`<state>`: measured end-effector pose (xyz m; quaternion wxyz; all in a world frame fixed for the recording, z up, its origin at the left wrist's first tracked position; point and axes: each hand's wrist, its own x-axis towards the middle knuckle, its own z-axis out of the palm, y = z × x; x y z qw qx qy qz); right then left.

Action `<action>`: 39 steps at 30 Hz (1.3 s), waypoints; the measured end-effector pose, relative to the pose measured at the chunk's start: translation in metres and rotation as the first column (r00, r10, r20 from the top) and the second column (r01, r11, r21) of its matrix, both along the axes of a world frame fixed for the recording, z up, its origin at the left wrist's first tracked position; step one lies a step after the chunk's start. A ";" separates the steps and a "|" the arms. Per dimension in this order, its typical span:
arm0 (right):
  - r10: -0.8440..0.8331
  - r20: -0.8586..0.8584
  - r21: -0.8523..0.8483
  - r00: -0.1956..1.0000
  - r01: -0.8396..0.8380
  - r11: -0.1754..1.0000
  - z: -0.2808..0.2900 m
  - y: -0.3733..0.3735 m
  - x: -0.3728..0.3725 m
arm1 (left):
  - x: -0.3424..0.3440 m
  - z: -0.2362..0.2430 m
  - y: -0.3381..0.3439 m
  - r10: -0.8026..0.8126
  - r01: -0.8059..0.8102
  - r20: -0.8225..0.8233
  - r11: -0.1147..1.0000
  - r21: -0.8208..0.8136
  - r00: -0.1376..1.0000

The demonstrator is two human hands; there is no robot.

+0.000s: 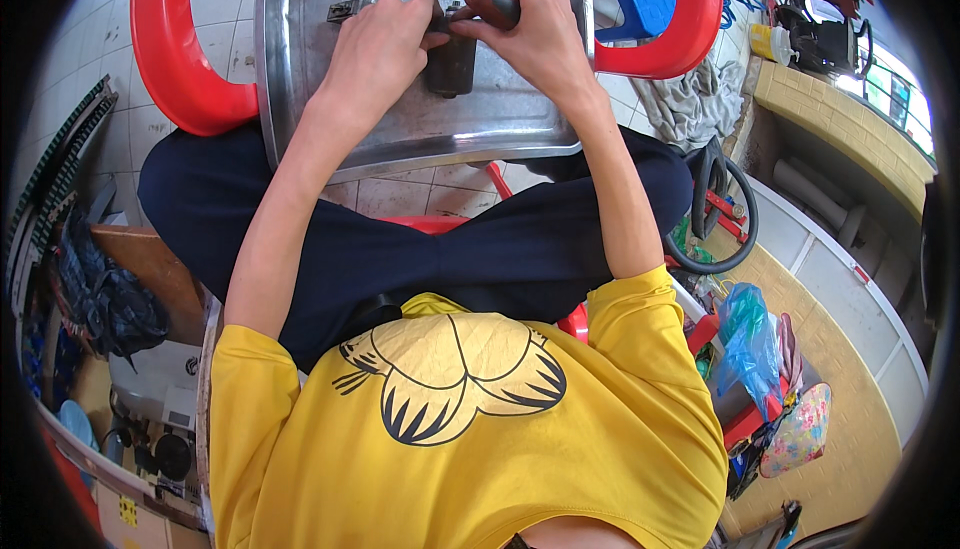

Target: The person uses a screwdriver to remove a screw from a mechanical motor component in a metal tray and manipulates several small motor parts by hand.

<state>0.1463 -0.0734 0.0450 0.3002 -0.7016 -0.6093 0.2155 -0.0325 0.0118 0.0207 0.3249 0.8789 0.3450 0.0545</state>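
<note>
- Because the dark metal cylinder [452, 69] stands out below the fingers with only bare tray visible around its lower part, it could roll or twist if the grip at its top loosens; it sits at the top centre of the frame, within the metal tray [500, 134].
- Should the reddish-brown handle [493, 4] turn or slip under force, the right hand [540, 39] might jump toward the left hand [385, 44], since their fingertips nearly meet above the cylinder.
- A slick steel floor to the tray would likely let the work skid, and a hard push near one rim could rock it; how well it is supported between the red plastic arms [185, 64] cannot be told.
- The small metal fitting [345, 12] lies just beside the left hand, upper left in the tray, where a sideways knock could shift it.
- Right hand: grasping the handle between thumb and fingers, with the index finger arched high over it and the wrist bent inward.
- Left hand: fingers curled at the cylinder's upper end, back of the hand upward; the knuckles hide what they grip, so I cannot tell how firmly it holds.
- Both bare forearms reach up the frame from the yellow sleeves [250, 374], slanting toward each other and meeting over the tray, elbows wide of the dark trousers [400, 259].
</note>
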 end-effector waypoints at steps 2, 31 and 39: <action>-0.031 0.036 -0.017 0.999 0.032 0.999 -0.002 0.000 -0.002 | 0.000 0.001 -0.001 -0.002 0.002 -0.005 1.000 0.003 1.000; -0.260 0.436 0.487 0.862 0.017 0.873 0.114 0.009 0.054 | 0.002 -0.004 0.001 0.028 -0.013 0.176 0.996 -0.084 0.984; -0.083 -0.290 0.719 0.953 0.274 0.639 0.057 -0.013 0.034 | 0.003 -0.009 -0.002 0.026 -0.003 0.222 0.994 -0.107 0.975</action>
